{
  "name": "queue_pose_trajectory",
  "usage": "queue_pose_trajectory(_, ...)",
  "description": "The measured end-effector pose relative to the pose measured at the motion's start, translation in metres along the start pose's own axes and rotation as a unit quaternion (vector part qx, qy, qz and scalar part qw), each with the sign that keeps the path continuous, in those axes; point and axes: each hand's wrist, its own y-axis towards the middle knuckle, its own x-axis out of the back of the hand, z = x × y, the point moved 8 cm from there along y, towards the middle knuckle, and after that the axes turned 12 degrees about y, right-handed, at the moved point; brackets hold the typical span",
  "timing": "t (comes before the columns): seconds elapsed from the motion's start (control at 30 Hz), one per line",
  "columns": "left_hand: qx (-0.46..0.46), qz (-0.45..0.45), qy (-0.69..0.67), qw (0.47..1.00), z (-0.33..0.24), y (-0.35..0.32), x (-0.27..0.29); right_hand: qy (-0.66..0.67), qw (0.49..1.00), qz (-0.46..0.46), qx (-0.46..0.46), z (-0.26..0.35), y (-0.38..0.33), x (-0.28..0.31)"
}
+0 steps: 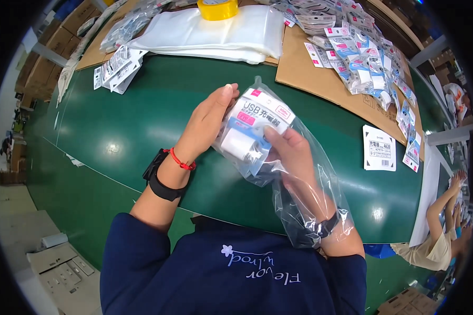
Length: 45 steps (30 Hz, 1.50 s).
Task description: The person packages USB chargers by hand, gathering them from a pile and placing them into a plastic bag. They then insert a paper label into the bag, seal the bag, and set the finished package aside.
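Note:
My right hand [294,152] reaches inside a clear plastic bag [320,210], which drapes back over the wrist. Its thumb presses on the front of a packaged charger [252,126], with a white header card, pink and blue print and a white block showing. Whether more packs lie behind it I cannot tell. Against the bag's left side rests my left hand [210,118], fingers stretched out and partly hidden by the pack. A black band and a red cord are on the left wrist.
Many similar charger packs [360,63] are heaped on cardboard [299,68] at the far right. A stack of clear bags [210,31] bears a yellow tape roll [218,9]. Printed labels [379,149] lie at right, more cards [120,68] at left. Another person's arm [439,210] shows at far right.

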Motion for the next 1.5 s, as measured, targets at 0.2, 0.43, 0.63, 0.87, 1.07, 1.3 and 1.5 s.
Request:
queue_pose_trajectory(0.2, 0.065, 0.061, 0.011, 0.996, 0.015, -0.007, -0.001, 0.129, 0.991, -0.012, 0.023, 0.0, -0.004, -0.005)
queue_pose_trajectory(0.43, -0.001, 0.044, 0.02, 0.999, -0.001, -0.006, 0.0, 0.059, 0.998, -0.02, 0.014, -0.001, -0.006, -0.006)
queue_pose_trajectory(0.63, -0.187, 0.035, 0.227, 0.955, -0.048, -0.015, -0.014, -0.072, 0.997, 0.02, -0.025, 0.005, -0.009, 0.001)
queue_pose_trajectory(0.87, -0.192, 0.094, 0.335, 0.918, -0.036, -0.023, -0.034, -0.001, 0.996, -0.016, 0.09, 0.018, -0.016, 0.026)
queue_pose_trajectory(1.07, -0.272, 0.021, 0.483, 0.832, -0.065, -0.032, -0.047, -0.045, 0.996, 0.064, 0.034, 0.024, -0.013, 0.021)
queue_pose_trajectory(1.3, -0.329, 0.067, 0.559, 0.758, -0.068, -0.043, -0.081, -0.088, 0.99, 0.106, 0.016, 0.035, -0.026, 0.038)
queue_pose_trajectory(1.5, -0.342, 0.085, 0.609, 0.71, -0.061, -0.028, -0.045, -0.285, 0.944, 0.164, -0.031, 0.05, -0.071, 0.099)
